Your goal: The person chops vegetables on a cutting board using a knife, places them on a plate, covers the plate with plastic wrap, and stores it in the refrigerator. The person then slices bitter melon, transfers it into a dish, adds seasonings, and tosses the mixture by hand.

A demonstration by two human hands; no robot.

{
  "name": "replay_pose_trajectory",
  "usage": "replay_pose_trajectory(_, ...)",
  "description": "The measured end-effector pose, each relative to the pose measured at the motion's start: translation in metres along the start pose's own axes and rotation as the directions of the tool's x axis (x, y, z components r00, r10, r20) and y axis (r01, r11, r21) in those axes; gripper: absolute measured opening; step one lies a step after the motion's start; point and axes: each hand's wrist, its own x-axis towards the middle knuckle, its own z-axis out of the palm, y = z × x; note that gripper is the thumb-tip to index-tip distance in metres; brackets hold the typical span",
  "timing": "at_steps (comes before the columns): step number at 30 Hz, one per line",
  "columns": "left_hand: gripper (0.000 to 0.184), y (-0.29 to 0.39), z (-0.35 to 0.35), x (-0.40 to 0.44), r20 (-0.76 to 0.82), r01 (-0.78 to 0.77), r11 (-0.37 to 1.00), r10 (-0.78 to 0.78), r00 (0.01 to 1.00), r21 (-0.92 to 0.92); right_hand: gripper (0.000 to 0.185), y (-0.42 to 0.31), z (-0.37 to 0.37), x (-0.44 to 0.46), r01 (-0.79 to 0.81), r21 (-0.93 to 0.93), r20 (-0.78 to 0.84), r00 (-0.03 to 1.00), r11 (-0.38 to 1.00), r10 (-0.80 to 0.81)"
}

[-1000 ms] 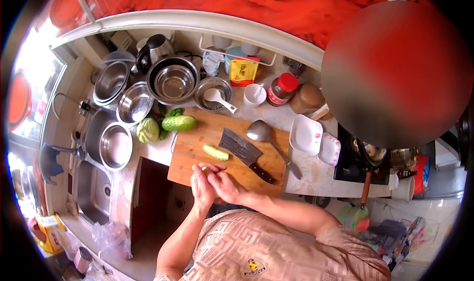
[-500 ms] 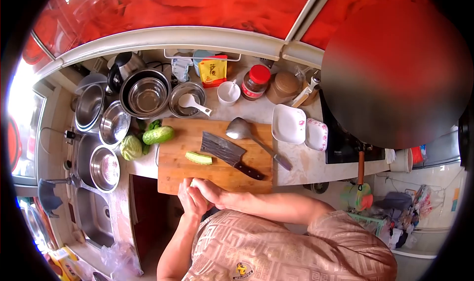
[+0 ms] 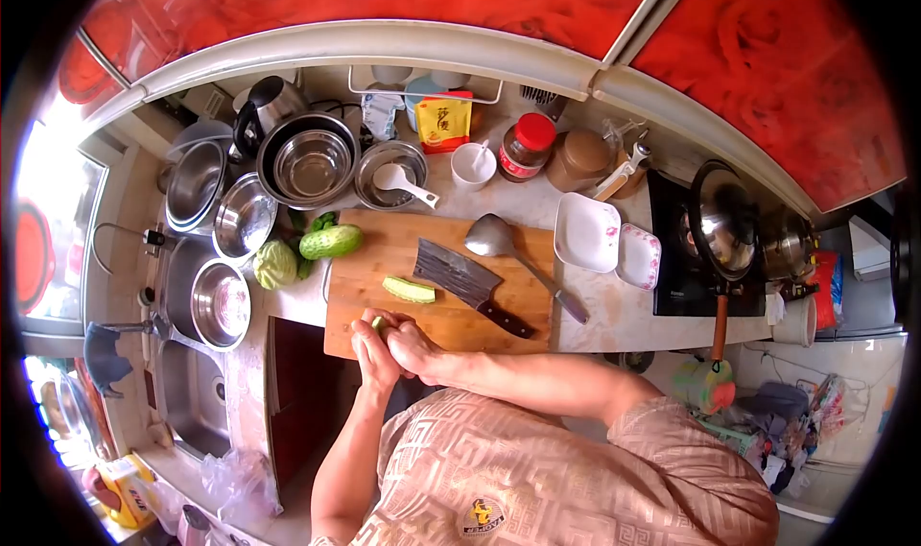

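My left hand (image 3: 374,354) and my right hand (image 3: 411,346) are pressed together at the near edge of the wooden cutting board (image 3: 362,292). Both are closed round a small green piece (image 3: 379,323), mostly hidden by the fingers. A cut length of cucumber (image 3: 409,290) lies on the board just beyond them. To its right rests a cleaver (image 3: 456,273), its handle toward the lower right. A metal ladle (image 3: 491,236) lies across the board's right side, its handle past the edge. A whole cucumber (image 3: 331,242) sits at the back left corner beside a cabbage (image 3: 275,264).
Metal bowls (image 3: 313,164) stand at the back left, near the sink (image 3: 195,392). Behind the board are a white cup (image 3: 473,166) and a red-lidded jar (image 3: 527,147). Square dishes (image 3: 587,232) lie right of it, before a lidded wok (image 3: 726,222) on the stove.
The view has shifted, and the wok and its lid now show at the right. My hands stay together, with the green piece now visible between the fingers.
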Motion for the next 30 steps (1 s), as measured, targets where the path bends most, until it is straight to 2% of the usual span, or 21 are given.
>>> replay_pose_trajectory(1,0.077,0.0,-0.003,0.0,-0.003,0.005,1.0,-0.005,1.0,0.004,0.035,0.002,0.0,0.004,-0.005,0.003,0.004,1.0,1.0,0.005)
replay_pose_trajectory(3,0.078,0.004,-0.007,0.003,0.023,0.038,0.997,-0.036,0.999,-0.071,0.037,0.002,-0.002,0.014,-0.125,-0.058,0.072,0.989,0.99,0.129)
replay_pose_trajectory(5,0.078,0.004,-0.009,-0.001,0.012,0.071,0.995,-0.07,0.997,-0.065,0.035,-0.001,-0.001,0.009,-0.154,-0.073,0.064,0.985,0.985,0.158)
replay_pose_trajectory(6,0.079,0.0,-0.009,0.001,0.008,0.099,0.987,-0.099,0.995,-0.127,0.034,-0.008,-0.001,0.005,-0.169,-0.095,0.053,0.983,0.981,0.174)
replay_pose_trajectory(8,0.076,0.001,-0.012,0.004,-0.024,0.163,0.964,-0.172,0.985,-0.211,0.03,-0.015,-0.001,-0.001,-0.18,-0.025,0.069,0.981,0.983,0.181)
replay_pose_trajectory(10,0.074,0.008,-0.012,0.008,-0.079,0.132,0.959,-0.156,0.985,-0.25,0.022,-0.015,-0.01,-0.001,-0.268,0.061,0.163,0.953,0.962,0.255)
replay_pose_trajectory(11,0.073,0.01,-0.013,0.008,-0.13,0.1,0.952,-0.142,0.981,-0.289,0.022,-0.014,-0.012,0.001,-0.273,0.058,0.168,0.951,0.96,0.26)
replay_pose_trajectory(13,0.071,0.0,-0.02,0.009,-0.132,0.064,0.961,-0.103,0.986,-0.269,0.027,-0.01,-0.016,0.005,-0.265,0.159,0.254,0.942,0.951,0.22)
replay_pose_trajectory(15,0.071,0.003,-0.022,0.011,-0.147,0.001,0.964,-0.042,0.988,-0.267,0.03,-0.02,-0.019,0.005,-0.273,0.131,0.293,0.929,0.953,0.225)
replay_pose_trajectory(17,0.071,0.006,-0.02,0.01,-0.13,0.007,0.968,-0.041,0.991,-0.251,0.029,-0.032,-0.019,0.001,-0.35,0.034,0.321,0.891,0.936,0.322)
replay_pose_trajectory(18,0.071,0.007,-0.018,0.01,-0.114,0.011,0.971,-0.039,0.993,-0.238,0.031,-0.037,-0.019,-0.001,-0.351,-0.055,0.301,0.887,0.935,0.35)
replay_pose_trajectory(19,0.071,0.009,-0.015,0.01,-0.11,0.015,0.971,-0.043,0.993,-0.239,0.031,-0.033,-0.021,0.001,-0.353,-0.051,0.298,0.887,0.934,0.352)
replay_pose_trajectory(21,0.07,0.011,-0.007,0.011,-0.033,-0.073,0.99,0.07,0.997,-0.121,0.03,-0.029,-0.023,0.006,-0.185,-0.131,0.35,0.911,0.974,0.22)
replay_pose_trajectory(25,0.068,0.002,-0.002,0.012,-0.033,-0.135,0.991,0.135,0.99,-0.002,0.024,-0.024,-0.018,0.004,-0.078,-0.072,0.284,0.954,0.994,0.096)
replay_pose_trajectory(26,0.067,0.005,-0.001,0.012,-0.025,-0.139,0.99,0.14,0.99,0.023,0.026,-0.02,-0.015,0.005,-0.113,-0.067,0.248,0.96,0.991,0.126)
replay_pose_trajectory(27,0.067,-0.001,-0.001,0.01,-0.029,-0.119,0.993,0.12,0.992,0.008,0.025,-0.018,-0.015,0.004,-0.173,-0.04,0.215,0.96,0.984,0.178)
replay_pose_trajectory(29,0.066,-0.013,-0.005,0.008,-0.116,0.052,0.979,-0.076,0.99,-0.199,0.011,0.0,-0.016,0.008,-0.124,-0.02,0.16,0.979,0.992,0.125)
replay_pose_trajectory(30,0.065,-0.009,-0.004,0.009,-0.142,0.057,0.968,-0.094,0.985,-0.246,0.013,0.012,-0.019,0.017,-0.2,-0.016,0.161,0.967,0.98,0.2)
